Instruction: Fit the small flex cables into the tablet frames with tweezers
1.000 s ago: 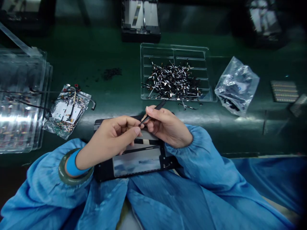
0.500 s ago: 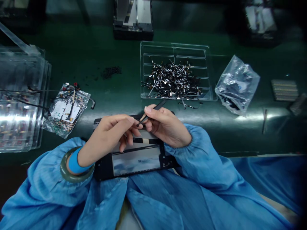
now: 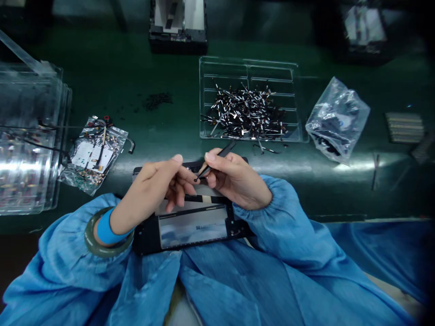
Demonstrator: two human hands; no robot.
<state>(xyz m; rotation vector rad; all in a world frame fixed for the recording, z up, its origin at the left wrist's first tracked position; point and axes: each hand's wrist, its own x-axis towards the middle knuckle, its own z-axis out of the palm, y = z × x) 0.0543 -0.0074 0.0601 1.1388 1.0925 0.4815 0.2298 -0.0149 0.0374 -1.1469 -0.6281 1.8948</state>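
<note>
Right hand (image 3: 238, 181) pinched round black tweezers (image 3: 217, 160), tips down near middle of a flat black phone frame (image 3: 190, 226) lying at near edge of green table (image 3: 152, 72), partly over lap. Left hand (image 3: 152, 192) w/ fingers loosely spread, resting on frame's far part beside tweezer tips; nothing visibly gripped, whatever sits at tips too small to tell. Frame prob. light, stiff, thin, glass panel fragile & slippery, so best held by black side rims, not the pane. Tweezers slim & hard, grip mid-shaft. Room: clear tray (image 3: 249, 102) of small black-and-white parts just beyond hands, plastic bag (image 3: 336, 120) far right, packet of parts (image 3: 93, 154) left, stacked clear trays (image 3: 30, 140) further left; open table betw. them.
</note>
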